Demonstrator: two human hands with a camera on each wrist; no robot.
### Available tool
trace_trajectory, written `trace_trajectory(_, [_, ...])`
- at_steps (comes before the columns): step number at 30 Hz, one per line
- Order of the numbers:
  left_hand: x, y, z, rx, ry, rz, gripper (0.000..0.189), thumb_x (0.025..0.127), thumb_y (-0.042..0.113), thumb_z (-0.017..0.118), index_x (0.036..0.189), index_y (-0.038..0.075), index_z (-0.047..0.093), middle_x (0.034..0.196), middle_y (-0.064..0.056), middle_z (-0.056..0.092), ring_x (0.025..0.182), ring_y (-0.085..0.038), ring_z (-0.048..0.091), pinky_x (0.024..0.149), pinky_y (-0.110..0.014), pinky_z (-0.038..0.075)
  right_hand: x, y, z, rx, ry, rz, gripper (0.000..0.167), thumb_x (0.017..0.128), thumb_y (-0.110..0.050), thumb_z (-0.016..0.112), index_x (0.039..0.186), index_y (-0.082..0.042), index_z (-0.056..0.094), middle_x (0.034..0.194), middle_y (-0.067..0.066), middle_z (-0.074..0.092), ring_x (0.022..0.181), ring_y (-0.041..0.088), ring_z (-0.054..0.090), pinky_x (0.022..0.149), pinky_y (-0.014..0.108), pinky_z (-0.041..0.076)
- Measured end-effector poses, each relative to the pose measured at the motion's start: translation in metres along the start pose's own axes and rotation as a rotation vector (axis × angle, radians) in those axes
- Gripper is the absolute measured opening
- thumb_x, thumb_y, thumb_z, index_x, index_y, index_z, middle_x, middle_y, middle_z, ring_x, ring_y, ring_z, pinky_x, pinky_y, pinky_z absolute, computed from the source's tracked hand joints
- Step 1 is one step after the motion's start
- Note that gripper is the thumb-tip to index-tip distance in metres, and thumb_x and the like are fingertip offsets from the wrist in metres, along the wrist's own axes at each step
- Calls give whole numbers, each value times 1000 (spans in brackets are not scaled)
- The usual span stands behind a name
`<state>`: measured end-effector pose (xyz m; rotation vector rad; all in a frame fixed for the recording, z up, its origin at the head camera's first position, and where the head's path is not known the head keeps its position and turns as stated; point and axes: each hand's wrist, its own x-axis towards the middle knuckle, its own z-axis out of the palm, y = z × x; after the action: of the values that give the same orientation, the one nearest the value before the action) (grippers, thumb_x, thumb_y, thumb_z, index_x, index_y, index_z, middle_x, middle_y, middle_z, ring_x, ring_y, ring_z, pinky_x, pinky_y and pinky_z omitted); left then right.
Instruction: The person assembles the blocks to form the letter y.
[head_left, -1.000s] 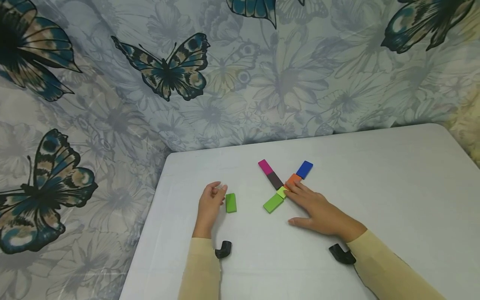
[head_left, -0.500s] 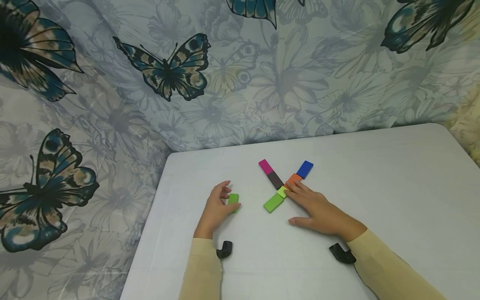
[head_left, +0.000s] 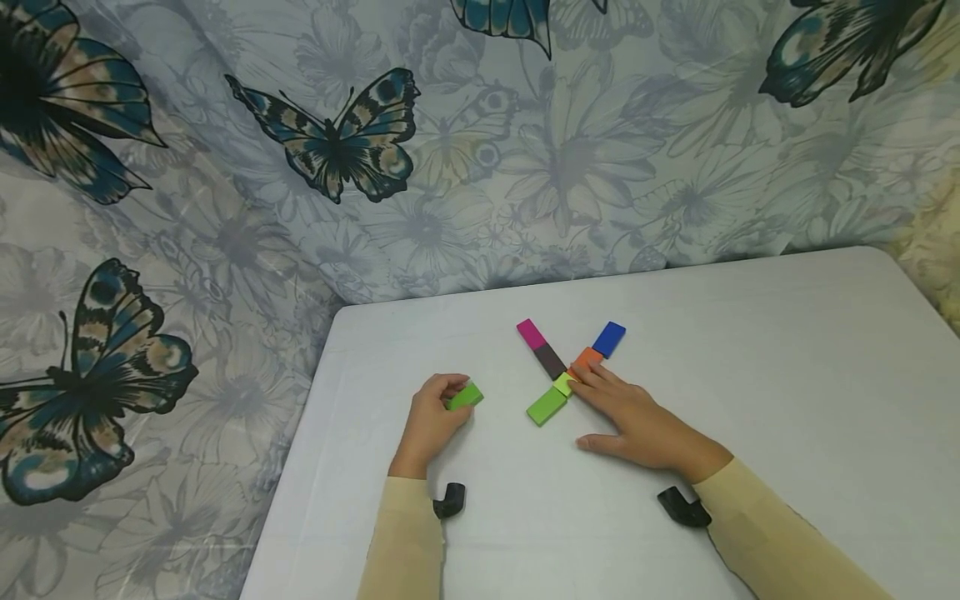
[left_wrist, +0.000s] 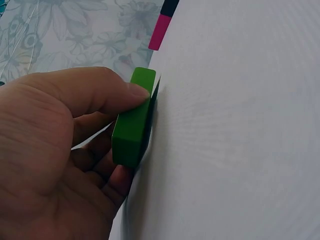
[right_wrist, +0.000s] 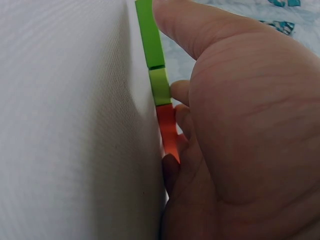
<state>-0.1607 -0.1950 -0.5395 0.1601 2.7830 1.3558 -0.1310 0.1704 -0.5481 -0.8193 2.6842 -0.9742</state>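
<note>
My left hand [head_left: 431, 423] pinches a green block [left_wrist: 132, 120] between thumb and fingers, close over the table at the left of the block pattern. Fingers spread, my right hand [head_left: 633, 421] rests with its fingertips on the pattern's middle. Beside those fingertips lie a small yellow-green block [head_left: 563, 384] and an orange block [right_wrist: 167, 127], the latter partly covered by the hand. A second green block [head_left: 547, 407] joins the yellow-green one at the lower left. Beyond the orange piece lies a blue block [head_left: 609, 340]. A dark block [head_left: 551, 361] and a magenta block [head_left: 531, 334] form the upper-left arm.
The white table [head_left: 750, 350] reaches back to a wall cloth [head_left: 480, 183] printed with flowers and butterflies. Black camera mounts sit at both wrists, the left mount [head_left: 450, 500] and the right mount [head_left: 685, 507], close over the tabletop.
My left hand has reached round the loose green block, taken hold of it and turned it to a slant. My right hand and the arranged blocks have stayed in place.
</note>
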Motion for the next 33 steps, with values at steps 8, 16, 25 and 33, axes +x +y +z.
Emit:
trace_trajectory(8, [0, 3, 3, -73, 5, 15, 43, 92, 2, 85, 133, 11, 75, 121, 2, 71, 109, -18, 67, 96, -40, 57, 0, 0, -1, 3, -3, 3, 93, 98, -57, 78, 170, -12, 39, 178, 11, 25, 164, 39, 12, 120, 69, 27])
trace_trajectory(16, [0, 12, 6, -161, -10, 51, 41, 94, 7, 86, 133, 12, 75, 124, 0, 74, 112, -22, 67, 95, -41, 56, 1, 0, 0, 5, -6, 15, 92, 98, -55, 79, 170, -13, 40, 177, 12, 26, 164, 40, 13, 120, 69, 27])
trace_trajectory(25, [-5, 24, 12, -154, -61, 61, 38, 93, 4, 85, 130, 9, 77, 119, 1, 73, 110, -21, 67, 94, -38, 56, 1, 2, 2, 8, -1, 5, 93, 98, -58, 78, 170, -13, 40, 177, 11, 26, 164, 40, 13, 119, 70, 27])
trace_trajectory(33, [-17, 30, 21, -89, -136, 70, 36, 94, 2, 83, 129, 9, 78, 121, 6, 71, 111, -16, 65, 97, -34, 56, 1, 2, 1, 4, -5, 11, 93, 98, -58, 78, 170, -13, 40, 178, 10, 25, 164, 39, 12, 119, 70, 27])
